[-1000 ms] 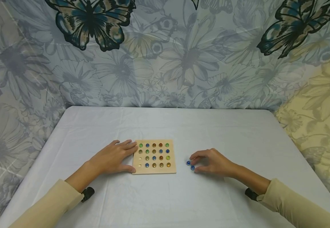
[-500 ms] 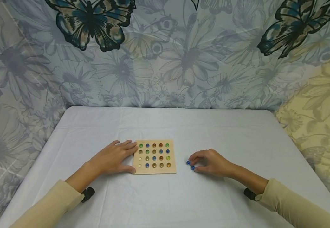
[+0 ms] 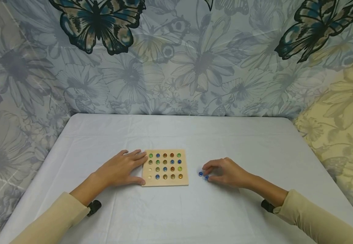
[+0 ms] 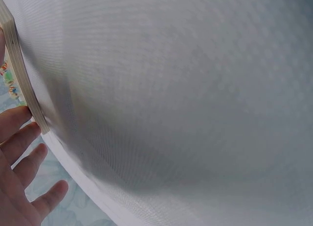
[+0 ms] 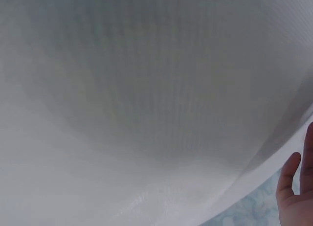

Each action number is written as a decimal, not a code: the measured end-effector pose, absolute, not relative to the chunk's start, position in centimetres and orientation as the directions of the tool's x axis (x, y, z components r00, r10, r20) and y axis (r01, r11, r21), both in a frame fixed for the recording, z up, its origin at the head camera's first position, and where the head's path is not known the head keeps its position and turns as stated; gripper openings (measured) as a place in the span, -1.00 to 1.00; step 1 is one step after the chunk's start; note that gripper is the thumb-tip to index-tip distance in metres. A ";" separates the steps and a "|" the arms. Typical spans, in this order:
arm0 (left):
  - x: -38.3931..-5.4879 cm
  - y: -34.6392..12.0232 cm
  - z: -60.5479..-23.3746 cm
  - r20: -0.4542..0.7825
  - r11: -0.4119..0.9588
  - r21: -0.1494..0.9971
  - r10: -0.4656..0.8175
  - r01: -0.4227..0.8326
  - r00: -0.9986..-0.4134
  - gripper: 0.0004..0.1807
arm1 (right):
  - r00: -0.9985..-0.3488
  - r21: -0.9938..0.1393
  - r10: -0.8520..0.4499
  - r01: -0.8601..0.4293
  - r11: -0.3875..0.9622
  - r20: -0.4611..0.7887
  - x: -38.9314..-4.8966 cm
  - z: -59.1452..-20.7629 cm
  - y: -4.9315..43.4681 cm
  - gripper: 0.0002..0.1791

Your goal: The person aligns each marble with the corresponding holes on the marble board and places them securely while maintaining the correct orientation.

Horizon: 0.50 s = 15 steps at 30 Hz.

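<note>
A square wooden board (image 3: 167, 184) lies on the table, its holes mostly filled with green, blue, amber and brown marbles; two holes at the lower left of the grid hold none. My left hand (image 3: 124, 168) rests along the board's left edge, fingers spread and thumb near the front corner. In the left wrist view those fingers touch the side of the board (image 4: 27, 84). To the right of the board, my right hand (image 3: 229, 173) pinches a blue marble (image 3: 206, 177) between thumb and fingers. Another blue marble (image 3: 200, 174) lies just beyond the fingertips. The right wrist view shows no marbles.
A white cloth (image 3: 176, 217) covers the table, lightly creased. Behind its far edge hangs a floral fabric (image 3: 200, 67) with butterflies, and a yellow patterned part (image 3: 347, 101) is on the right.
The right hand has closed on the nearer blue marble, which has shifted slightly away from the person. The other blue marble has moved a touch left. My left hand and the board stay still.
</note>
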<state>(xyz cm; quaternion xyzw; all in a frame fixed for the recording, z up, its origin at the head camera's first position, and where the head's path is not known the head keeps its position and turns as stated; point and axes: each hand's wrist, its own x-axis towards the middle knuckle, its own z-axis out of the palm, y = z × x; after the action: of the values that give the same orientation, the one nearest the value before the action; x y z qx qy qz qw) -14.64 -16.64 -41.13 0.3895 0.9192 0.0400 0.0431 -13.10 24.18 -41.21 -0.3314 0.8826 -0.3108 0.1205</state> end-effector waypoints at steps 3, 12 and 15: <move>-14.6 -16.6 -41.1 -0.049 0.695 0.110 0.717 0.710 -0.695 0.00 | -0.751 -0.632 -0.660 -0.509 0.584 -0.005 -13.2 -41.0 24.1 -0.65; -14.6 -16.6 -41.0 -0.055 0.698 0.093 0.716 0.710 -0.696 0.00 | -0.729 -0.630 -0.683 -0.552 0.545 0.048 -13.6 -40.7 23.5 -0.64; -14.7 -16.6 -41.1 -0.057 0.697 0.088 0.716 0.711 -0.695 0.00 | -0.721 -0.629 -0.690 -0.564 0.535 0.059 -13.7 -40.5 23.0 -0.64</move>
<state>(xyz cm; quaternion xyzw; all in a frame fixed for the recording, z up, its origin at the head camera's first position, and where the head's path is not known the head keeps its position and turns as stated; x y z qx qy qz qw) -14.66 -16.58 -41.10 0.3879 0.9202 0.0297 0.0435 -13.72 22.96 -40.45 -0.3602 0.8704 -0.3207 0.0988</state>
